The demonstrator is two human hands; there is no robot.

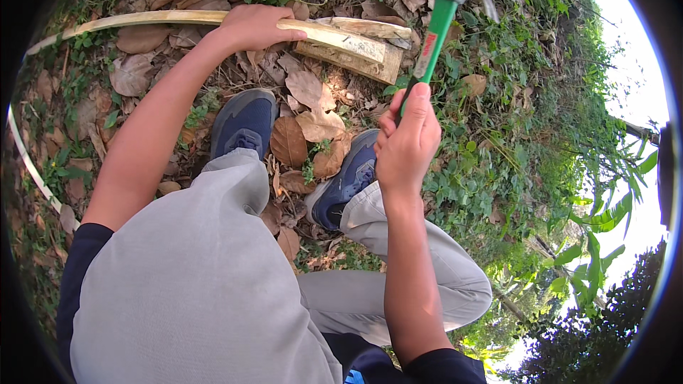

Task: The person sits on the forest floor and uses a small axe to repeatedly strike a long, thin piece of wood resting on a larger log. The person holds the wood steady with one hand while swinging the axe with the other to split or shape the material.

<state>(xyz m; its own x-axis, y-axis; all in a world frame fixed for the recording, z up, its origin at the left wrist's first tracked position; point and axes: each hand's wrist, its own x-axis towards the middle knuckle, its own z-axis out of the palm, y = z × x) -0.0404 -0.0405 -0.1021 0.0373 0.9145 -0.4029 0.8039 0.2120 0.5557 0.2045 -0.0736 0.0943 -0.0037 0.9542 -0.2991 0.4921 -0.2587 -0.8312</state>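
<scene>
Clearly a Top-Heavy Hammer and a Springy Strip of Wood

A claw hammer [435, 21] with a green handle is held upright in the right hand [407, 144], whose fingers are wrapped fully closed around the lower end of the grip. Its metal head is raised above the work, over the leaf-strewn ground [313, 110]. Most of the weight is judged to sit in that head, so a hold low on the handle gives swing but less control; the smooth handle could slip if gripped loosely.

A long, pale, curved wooden strip [128, 23] is pressed down by the left hand [255, 26], which is laid over it with the fingers curled across its top. Whether the strip is fully encircled cannot be told. The strip's end rests on a short wooden block [356, 60] lying among dry leaves, just beyond a pair of blue shoes [245, 121]. Being thin and bowed, the strip is judged light and springy, likely to bounce or split near its end; it is best pinned close to the block. The block sits on soft litter and may rock.
</scene>
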